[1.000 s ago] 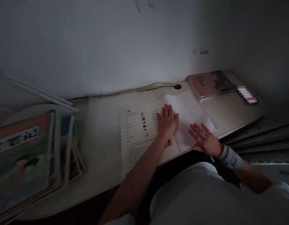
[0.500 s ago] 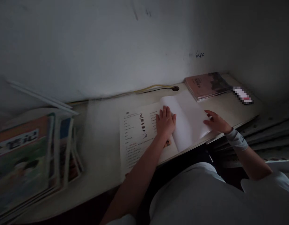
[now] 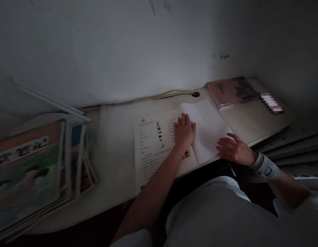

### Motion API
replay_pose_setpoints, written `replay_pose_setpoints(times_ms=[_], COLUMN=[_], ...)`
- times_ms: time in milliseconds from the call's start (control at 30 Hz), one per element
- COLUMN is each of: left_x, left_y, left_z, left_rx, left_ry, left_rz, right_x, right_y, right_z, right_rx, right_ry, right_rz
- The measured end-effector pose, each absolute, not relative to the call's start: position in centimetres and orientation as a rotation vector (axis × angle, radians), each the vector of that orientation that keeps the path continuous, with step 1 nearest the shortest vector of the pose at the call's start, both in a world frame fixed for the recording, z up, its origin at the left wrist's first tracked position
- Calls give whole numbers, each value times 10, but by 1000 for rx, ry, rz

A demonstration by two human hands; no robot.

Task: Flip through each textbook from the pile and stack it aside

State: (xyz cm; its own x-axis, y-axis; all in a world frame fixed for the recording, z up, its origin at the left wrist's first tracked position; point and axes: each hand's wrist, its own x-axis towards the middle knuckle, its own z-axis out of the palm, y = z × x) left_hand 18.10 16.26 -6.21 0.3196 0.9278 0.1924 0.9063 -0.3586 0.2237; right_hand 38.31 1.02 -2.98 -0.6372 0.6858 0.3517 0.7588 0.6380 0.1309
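An open book (image 3: 154, 154) with printed text and small pictures lies on the white desk. Its right side is a blank white sheet (image 3: 206, 120), whose upper edge by the fold bulges up. My left hand (image 3: 184, 130) rests flat near the fold, fingers stretched out, pressing on the printed page beside the white sheet. Over the lower right edge of the sheet is my right hand (image 3: 235, 149), its fingers apart and slightly bent. A grey band (image 3: 265, 166) is round my right wrist. Whether the right fingertips touch the paper I cannot tell.
Several books and magazines (image 3: 27, 171) are piled at the left of the desk (image 3: 115, 137). Pink-covered books (image 3: 229, 92) lie at the back right, beside a blurred-out phone-like object (image 3: 272, 103). A yellow cable (image 3: 171, 91) runs along the wall to a desk hole (image 3: 195, 94).
My right hand has moved down and a little left along the sheet's edge. The sheet's right part lies flatter. My left hand stays on the page; the whole view has shifted slightly.
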Motion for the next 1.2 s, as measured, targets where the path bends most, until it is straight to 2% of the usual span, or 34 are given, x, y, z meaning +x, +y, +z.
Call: replay_pose_setpoints(times_ms=[333,467,667,1200], left_x=[181,181,179,172], left_y=[162,161,161,169], left_z=[-60,-59,-59,-60], left_rx=[2492,2494,2490,2318], left_ry=[1729,1735,1717,1601], left_rz=[436,404,420,637], right_x=[388,371,349,346], right_y=[15,11,4,4], right_z=[-41,-36,-36,-51], right_rx=[-930,-1079,-1446,-1678], right_ry=[-2586,-2538,-2482,-2302], right_rz=[-639,-725,-617,-487])
